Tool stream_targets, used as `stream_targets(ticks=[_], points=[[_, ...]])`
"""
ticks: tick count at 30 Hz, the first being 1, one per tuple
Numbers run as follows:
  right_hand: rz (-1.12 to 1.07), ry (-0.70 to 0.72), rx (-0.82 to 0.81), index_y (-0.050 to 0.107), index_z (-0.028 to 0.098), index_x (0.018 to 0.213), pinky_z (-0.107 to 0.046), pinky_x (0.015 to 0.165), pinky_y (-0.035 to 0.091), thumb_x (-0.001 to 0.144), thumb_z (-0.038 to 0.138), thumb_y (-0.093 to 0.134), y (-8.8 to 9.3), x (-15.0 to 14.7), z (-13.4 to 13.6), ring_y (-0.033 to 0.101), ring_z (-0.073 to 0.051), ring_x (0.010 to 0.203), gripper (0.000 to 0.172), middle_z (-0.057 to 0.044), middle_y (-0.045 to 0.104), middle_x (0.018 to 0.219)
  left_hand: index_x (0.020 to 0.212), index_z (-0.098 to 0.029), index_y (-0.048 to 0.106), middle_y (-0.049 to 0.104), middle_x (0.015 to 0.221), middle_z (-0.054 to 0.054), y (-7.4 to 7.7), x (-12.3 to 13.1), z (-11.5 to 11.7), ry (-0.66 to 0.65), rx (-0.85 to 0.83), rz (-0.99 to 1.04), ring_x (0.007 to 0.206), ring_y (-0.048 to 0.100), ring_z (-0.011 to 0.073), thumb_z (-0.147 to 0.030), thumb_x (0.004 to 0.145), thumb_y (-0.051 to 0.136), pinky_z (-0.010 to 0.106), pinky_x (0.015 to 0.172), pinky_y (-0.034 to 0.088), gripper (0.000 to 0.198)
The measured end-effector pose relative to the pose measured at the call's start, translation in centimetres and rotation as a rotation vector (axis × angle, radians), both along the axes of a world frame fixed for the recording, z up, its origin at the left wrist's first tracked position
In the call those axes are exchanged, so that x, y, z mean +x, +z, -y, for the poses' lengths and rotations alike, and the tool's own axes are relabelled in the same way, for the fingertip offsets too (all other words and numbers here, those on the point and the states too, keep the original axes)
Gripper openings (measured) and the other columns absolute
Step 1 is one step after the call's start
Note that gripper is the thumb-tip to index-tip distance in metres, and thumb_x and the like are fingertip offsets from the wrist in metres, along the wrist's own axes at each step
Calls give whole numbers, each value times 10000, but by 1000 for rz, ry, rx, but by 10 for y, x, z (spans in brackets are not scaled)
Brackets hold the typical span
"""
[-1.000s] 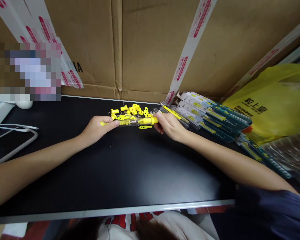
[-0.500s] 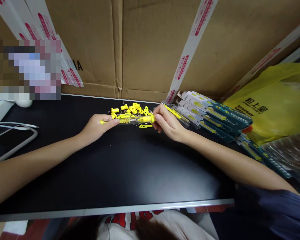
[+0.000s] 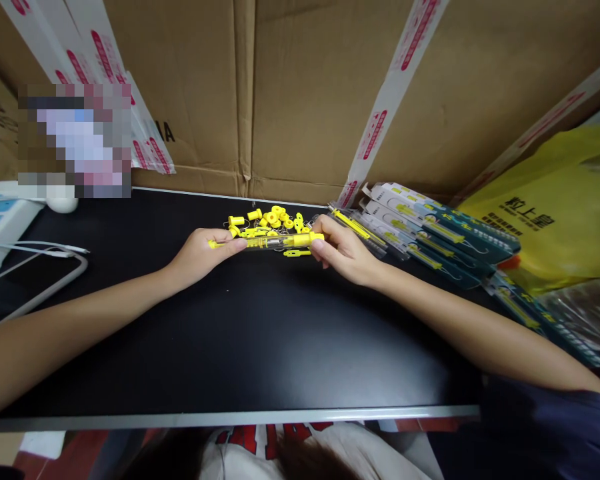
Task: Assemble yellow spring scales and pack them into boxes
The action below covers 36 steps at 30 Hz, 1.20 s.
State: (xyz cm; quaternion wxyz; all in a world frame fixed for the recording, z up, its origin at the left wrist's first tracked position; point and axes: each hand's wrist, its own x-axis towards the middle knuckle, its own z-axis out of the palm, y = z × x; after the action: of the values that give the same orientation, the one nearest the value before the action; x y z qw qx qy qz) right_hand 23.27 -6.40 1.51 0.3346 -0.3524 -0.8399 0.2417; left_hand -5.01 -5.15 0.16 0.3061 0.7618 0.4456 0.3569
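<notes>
Tube (image 3: 275, 241), clear, held crosswise over the tabletop (image 3: 260, 347); fingers of left hand (image 3: 197, 255) clamped on one end, right hand (image 3: 347, 253) pinching its yellow cap (image 3: 301, 240). Uneven pull could jerk cap loose, spilling innards among yellow parts (image 3: 273, 218) behind.

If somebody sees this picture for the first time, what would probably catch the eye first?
Probably the clear tube with yellow ends, held crosswise between the left hand and right hand above a black table. Small yellow parts lie scattered just behind it. The large yellow bag at the far right, beside the stacked boxes, may draw the next look.
</notes>
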Motion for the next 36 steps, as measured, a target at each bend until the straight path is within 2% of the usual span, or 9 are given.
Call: stream_targets(ticks=[2,5,7,11,14,21,26,32,36], points=[[21,-21,18,398,216,817,-247,516,346,950,497,472,0,0,-1,438,-96,555,320,33,475,667,554,-169,456,363,506,-54,0,1,1,-2,-11,35,480,315,66,-455,797,587,215,467,223,397],[26,-64,23,396,214,792,-245,514,350,957,484,460,-1,1,-4,439,-93,549,322,31,476,655,778,-170,554,480,588,-51,0,2,1,-19,-41,175,504,390,67,-372,758,650,202,482,296,224],[3,-93,-8,397,214,788,-243,501,360,956,499,453,-2,2,-7,449,-89,526,335,34,487,637,923,-174,557,520,661,-45,-1,4,0,-26,-38,277,547,440,70,-321,719,698,197,520,358,289],[-59,-121,-85,399,216,801,-236,463,372,939,534,471,-3,3,-9,468,-82,477,354,41,502,618,1063,-180,556,531,774,-23,-7,4,-5,12,3,396,651,501,84,-270,697,730,210,604,438,415],[-60,-136,-75,405,215,802,-239,469,364,940,525,477,-4,2,-8,461,-78,469,347,45,495,615,1126,-189,556,541,824,-7,-10,3,-8,45,-26,449,628,486,77,-266,737,698,206,549,423,421],[-40,-143,-55,416,217,821,-242,500,363,948,505,478,-7,1,-5,460,-88,514,321,45,490,617,1258,-188,522,460,737,-30,-10,4,-8,26,-111,467,537,422,62,-240,804,627,185,426,349,469],[-88,-106,-107,392,224,843,-236,473,363,942,506,491,-6,-1,-2,463,-83,495,315,49,490,634,1238,-187,522,442,739,-31,-12,3,-8,-12,-99,415,539,402,61,-251,825,615,181,417,344,428],[-14,-105,-40,380,225,826,-241,497,344,939,487,500,-12,-5,2,429,-100,555,310,37,453,657,972,-201,462,445,730,-46,-13,3,-8,9,-78,395,535,404,52,-252,822,624,164,420,337,227],[-3,-110,-23,377,225,818,-240,498,343,943,480,492,-16,-6,2,423,-102,562,307,35,446,664,1006,-202,453,494,826,-27,-11,4,-7,-19,-99,394,534,463,37,-270,828,618,157,408,341,252]])
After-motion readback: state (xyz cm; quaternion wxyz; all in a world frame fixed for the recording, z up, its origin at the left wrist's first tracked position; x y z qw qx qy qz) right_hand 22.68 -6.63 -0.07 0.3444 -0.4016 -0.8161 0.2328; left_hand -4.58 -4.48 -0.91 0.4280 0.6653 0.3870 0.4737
